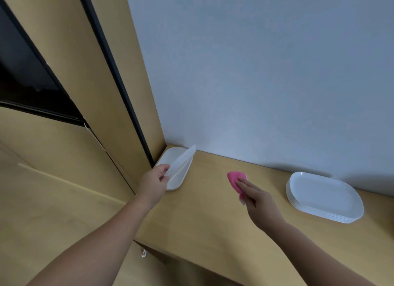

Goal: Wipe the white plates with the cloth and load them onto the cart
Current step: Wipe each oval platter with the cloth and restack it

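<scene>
The fingers (164,170) of your left hand (154,180) are curled round the near edge of one white plate (183,161). They tip it up off the small stack (170,154) in the far left corner of the table (213,213). That is a thin edge pinch: if it slackens, the plate could slip and clatter back onto the stack and chip. Its raised far rim is near the wall (255,72), so a careless swing may knock it.

Your right hand (261,201) lays nearly straight fingers (248,184) over the pink cloth (233,178) at mid-table, thumb hidden; a loose hold may drop it. The taller stack (324,197) sits well apart at the right. No cart is in view.
</scene>
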Action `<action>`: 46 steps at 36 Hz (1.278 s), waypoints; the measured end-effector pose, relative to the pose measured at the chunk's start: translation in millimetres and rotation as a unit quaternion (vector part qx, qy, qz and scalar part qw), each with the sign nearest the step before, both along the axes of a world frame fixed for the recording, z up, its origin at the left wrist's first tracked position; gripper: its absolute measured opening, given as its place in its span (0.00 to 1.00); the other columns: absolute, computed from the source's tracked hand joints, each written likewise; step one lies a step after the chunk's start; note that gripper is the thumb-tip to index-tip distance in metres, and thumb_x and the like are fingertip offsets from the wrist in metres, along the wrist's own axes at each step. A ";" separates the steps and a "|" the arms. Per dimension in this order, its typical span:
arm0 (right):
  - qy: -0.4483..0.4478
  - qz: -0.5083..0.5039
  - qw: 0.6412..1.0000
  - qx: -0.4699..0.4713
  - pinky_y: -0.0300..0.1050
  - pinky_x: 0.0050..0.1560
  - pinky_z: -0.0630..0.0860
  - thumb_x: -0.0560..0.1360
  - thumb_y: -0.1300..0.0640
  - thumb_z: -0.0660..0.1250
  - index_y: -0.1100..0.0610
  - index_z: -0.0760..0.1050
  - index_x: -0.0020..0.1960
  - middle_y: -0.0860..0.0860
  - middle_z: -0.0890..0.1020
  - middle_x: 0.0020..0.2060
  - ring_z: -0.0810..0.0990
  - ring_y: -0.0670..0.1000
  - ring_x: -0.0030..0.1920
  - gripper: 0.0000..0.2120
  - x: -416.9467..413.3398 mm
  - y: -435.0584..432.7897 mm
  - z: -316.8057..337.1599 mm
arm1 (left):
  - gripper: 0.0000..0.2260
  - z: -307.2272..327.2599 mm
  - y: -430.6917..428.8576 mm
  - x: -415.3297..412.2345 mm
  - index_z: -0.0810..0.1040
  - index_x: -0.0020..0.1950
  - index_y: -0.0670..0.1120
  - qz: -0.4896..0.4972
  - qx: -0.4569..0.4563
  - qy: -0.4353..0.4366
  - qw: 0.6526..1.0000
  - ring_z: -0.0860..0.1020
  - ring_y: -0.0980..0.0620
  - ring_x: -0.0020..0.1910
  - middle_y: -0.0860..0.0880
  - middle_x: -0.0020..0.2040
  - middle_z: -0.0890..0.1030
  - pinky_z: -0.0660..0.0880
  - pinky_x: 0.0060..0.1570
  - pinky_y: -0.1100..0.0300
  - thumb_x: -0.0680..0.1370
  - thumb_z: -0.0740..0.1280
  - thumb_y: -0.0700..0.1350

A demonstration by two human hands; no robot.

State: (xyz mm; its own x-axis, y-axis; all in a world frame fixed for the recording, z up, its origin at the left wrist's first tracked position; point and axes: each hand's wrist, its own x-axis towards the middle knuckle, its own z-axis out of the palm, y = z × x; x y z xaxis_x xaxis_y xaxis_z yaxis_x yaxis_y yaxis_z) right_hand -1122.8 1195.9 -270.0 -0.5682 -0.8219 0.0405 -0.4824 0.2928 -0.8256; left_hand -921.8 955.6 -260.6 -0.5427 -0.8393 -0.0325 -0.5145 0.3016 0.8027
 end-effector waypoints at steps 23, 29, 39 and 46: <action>0.034 -0.037 0.998 0.033 0.24 0.61 0.64 0.75 0.73 0.61 0.56 0.75 0.67 0.47 0.73 0.68 0.77 0.55 0.63 0.23 41.5 -42.3 -1.8 | 0.22 -56.7 -41.3 18.3 0.75 0.69 0.56 -0.142 -0.087 -0.249 0.954 0.71 0.49 0.68 0.54 0.69 0.75 0.68 0.67 0.58 0.80 0.56 0.37; 0.036 -0.040 0.998 0.042 0.27 0.63 0.64 0.75 0.74 0.61 0.55 0.75 0.67 0.45 0.72 0.68 0.76 0.52 0.65 0.24 44.8 -43.2 -3.8 | 0.17 -54.7 -41.0 13.2 0.81 0.57 0.54 -0.150 -0.012 -0.231 0.961 0.73 0.48 0.57 0.52 0.58 0.78 0.70 0.52 0.60 0.79 0.56 0.41; 0.045 -0.051 0.997 0.040 0.30 0.64 0.64 0.75 0.74 0.61 0.55 0.76 0.66 0.43 0.71 0.67 0.74 0.50 0.67 0.24 41.0 -39.1 -3.9 | 0.12 -64.1 -56.6 8.0 0.63 0.36 0.50 -0.145 -0.014 -0.256 0.956 0.64 0.50 0.42 0.52 0.37 0.66 0.59 0.35 0.58 0.72 0.54 0.33; 0.049 -0.048 0.997 0.025 0.27 0.64 0.64 0.74 0.75 0.61 0.54 0.76 0.66 0.35 0.69 0.64 0.72 0.47 0.68 0.25 32.5 -34.0 -4.5 | 0.19 -73.1 -51.4 -15.7 0.73 0.67 0.48 -0.179 -0.064 -0.280 0.941 0.69 0.47 0.65 0.50 0.63 0.76 0.70 0.57 0.55 0.79 0.56 0.37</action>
